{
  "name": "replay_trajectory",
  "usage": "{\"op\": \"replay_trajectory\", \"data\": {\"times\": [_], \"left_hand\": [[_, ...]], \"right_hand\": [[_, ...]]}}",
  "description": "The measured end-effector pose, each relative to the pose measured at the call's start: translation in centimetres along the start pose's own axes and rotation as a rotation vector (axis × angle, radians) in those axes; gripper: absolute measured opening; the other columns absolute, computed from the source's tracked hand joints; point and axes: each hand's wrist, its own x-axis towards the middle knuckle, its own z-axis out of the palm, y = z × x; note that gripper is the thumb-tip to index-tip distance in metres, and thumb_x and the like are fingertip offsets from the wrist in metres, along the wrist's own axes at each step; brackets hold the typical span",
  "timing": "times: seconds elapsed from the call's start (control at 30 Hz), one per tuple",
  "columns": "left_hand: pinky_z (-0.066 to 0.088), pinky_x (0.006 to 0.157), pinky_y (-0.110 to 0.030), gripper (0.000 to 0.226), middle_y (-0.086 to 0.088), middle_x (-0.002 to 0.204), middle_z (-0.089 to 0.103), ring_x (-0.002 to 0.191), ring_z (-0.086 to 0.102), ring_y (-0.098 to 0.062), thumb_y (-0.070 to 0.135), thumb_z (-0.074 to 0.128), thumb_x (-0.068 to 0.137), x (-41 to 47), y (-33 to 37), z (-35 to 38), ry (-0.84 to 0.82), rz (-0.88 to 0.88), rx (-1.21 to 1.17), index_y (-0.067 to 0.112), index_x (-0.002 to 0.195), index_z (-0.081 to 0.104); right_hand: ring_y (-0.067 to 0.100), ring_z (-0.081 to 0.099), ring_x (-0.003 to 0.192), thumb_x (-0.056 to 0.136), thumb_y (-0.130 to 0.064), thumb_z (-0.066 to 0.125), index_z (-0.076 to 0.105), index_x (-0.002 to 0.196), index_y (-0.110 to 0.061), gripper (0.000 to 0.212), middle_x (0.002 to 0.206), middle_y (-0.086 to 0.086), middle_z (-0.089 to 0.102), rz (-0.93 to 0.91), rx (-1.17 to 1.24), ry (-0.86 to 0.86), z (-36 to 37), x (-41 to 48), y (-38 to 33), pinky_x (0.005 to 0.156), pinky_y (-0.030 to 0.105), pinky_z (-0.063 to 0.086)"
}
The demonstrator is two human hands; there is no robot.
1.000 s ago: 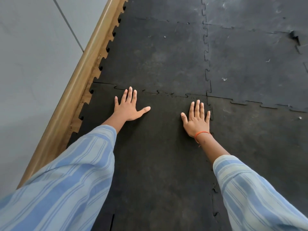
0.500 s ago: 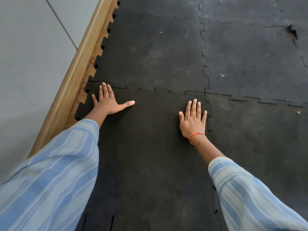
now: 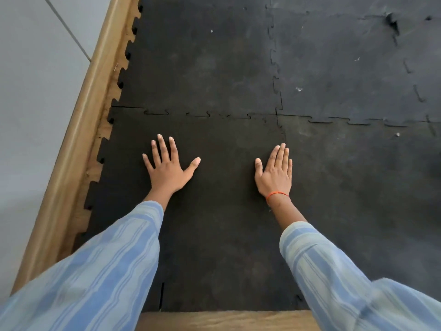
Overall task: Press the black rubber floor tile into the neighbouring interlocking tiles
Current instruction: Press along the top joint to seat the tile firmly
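Black tile (image 3: 214, 223) under both flat palms, wooden skirting (image 3: 71, 151) alongside.

- Soft, even daylight filled the scene, with no hard shadows.
- A pale sheen lay on the far right tiles (image 3: 358, 68), as if lit from that side.
- The striped sleeves (image 3: 95, 271) at the bottom corners were smeared with blur.
- Wide-angle bending curved the wooden skirting (image 3: 78, 130) at the left edge.

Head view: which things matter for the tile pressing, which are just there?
Job:
black rubber tile
far neighbouring tile
right neighbouring tile
left hand
right hand

Just there:
wooden skirting
grey wall
torn spot
orange wrist thread
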Motion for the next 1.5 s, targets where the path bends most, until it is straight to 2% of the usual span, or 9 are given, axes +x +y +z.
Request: {"op": "replay_trajectory", "data": {"times": [0.17, 0.33, 0.63, 0.77, 0.9, 1.1, 1.3, 1.4, 1.5], "left_hand": [[-0.007, 0.113, -0.058, 0.104, -0.012, 0.157, -0.023, 0.144, -0.021, -0.030, 0.085, 0.007, 0.075, -0.5, 0.6, 0.7, 0.023, 0.002, 0.013, 0.017, 0.150, -0.017], [-0.006, 0.114, -0.058, 0.101, -0.012, 0.157, -0.023, 0.144, -0.021, -0.029, 0.083, 0.009, 0.078, -1.8, 1.1, 0.9, 0.015, 0.012, 0.003, 0.016, 0.150, -0.015], [0.002, 0.115, -0.058, 0.092, -0.014, 0.160, -0.006, 0.147, -0.006, -0.030, 0.072, 0.022, 0.086, -13.8, 5.5, 6.2, 0.129, 0.174, -0.008, 0.011, 0.152, 0.000], [0.005, 0.114, -0.058, 0.092, -0.014, 0.160, -0.004, 0.147, -0.004, -0.030, 0.071, 0.022, 0.086, -16.0, 6.2, 7.3, 0.111, 0.183, -0.007, 0.011, 0.153, 0.003], [0.002, 0.115, -0.055, 0.094, -0.013, 0.160, -0.010, 0.147, -0.009, -0.029, 0.074, 0.019, 0.085, -15.8, 6.0, 6.7, 0.053, 0.184, 0.009, 0.012, 0.152, -0.005], [0.012, 0.115, -0.057, 0.084, -0.013, 0.161, 0.001, 0.147, 0.004, -0.029, 0.068, 0.019, 0.090, -17.7, 4.7, 7.0, 0.107, 0.230, 0.014, 0.013, 0.153, 0.008], [0.010, 0.113, -0.063, 0.075, -0.017, 0.159, 0.010, 0.146, 0.011, -0.031, 0.059, 0.024, 0.095, -18.3, 5.2, 9.2, 0.187, 0.200, 0.035, 0.011, 0.152, 0.016], [0.010, 0.112, -0.063, 0.075, -0.017, 0.159, 0.012, 0.146, 0.013, -0.032, 0.058, 0.027, 0.094, -18.4, 5.4, 9.0, 0.157, 0.194, 0.041, 0.011, 0.151, 0.018], [0.016, 0.111, -0.061, 0.073, -0.017, 0.159, 0.012, 0.146, 0.014, -0.032, 0.056, 0.030, 0.095, -18.8, 6.1, 6.7, 0.048, 0.177, 0.086, 0.011, 0.151, 0.018]], "right_hand": [[0.020, -0.009, 0.149, 0.097, -0.055, 0.022, -0.004, 0.151, -0.005, 0.078, 0.161, 0.008, -0.009, -0.020, -0.040, -0.038, -1.5, 1.9, 0.0, 0.122, 0.037, -0.003], [0.017, -0.008, 0.149, 0.096, -0.054, 0.024, -0.003, 0.151, -0.009, 0.076, 0.162, 0.003, -0.009, -0.050, -0.090, -0.179, -3.5, 3.4, 1.2, 0.122, 0.041, -0.001], [0.017, -0.003, 0.149, 0.098, -0.047, 0.021, 0.003, 0.152, -0.011, 0.067, 0.162, 0.003, -0.001, 0.000, -0.061, 0.028, 1.3, -9.5, 4.1, 0.121, 0.041, -0.001], [0.017, -0.005, 0.149, 0.097, -0.049, 0.018, -0.001, 0.152, -0.013, 0.068, 0.162, 0.002, -0.004, 0.022, -0.063, -0.005, 1.5, -10.0, 4.3, 0.121, 0.041, -0.003], [0.016, -0.006, 0.149, 0.098, -0.048, 0.020, 0.000, 0.152, -0.014, 0.066, 0.162, 0.001, -0.004, 0.009, -0.032, -0.028, 1.0, -9.6, 4.3, 0.121, 0.040, -0.004], [0.017, 0.014, 0.148, 0.097, -0.043, 0.021, 0.022, 0.150, -0.014, 0.060, 0.160, 0.000, 0.020, 0.085, 0.013, 0.101, 2.4, -17.9, 5.2, 0.121, 0.040, 0.010], [0.019, 0.030, 0.143, 0.094, -0.047, 0.032, 0.037, 0.144, -0.016, 0.058, 0.153, -0.001, 0.037, 0.128, 0.045, 0.216, 3.0, -17.8, 5.1, 0.117, 0.041, 0.022], [0.019, 0.028, 0.144, 0.091, -0.052, 0.038, 0.036, 0.144, -0.017, 0.064, 0.153, 0.000, 0.037, 0.138, 0.021, 0.189, 2.9, -18.0, 4.9, 0.118, 0.040, 0.018], [0.021, 0.018, 0.147, 0.085, -0.062, 0.047, 0.029, 0.147, -0.015, 0.080, 0.157, 0.001, 0.027, 0.249, 0.082, 0.065, 1.4, -17.2, 3.5, 0.119, 0.041, 0.007]]}}
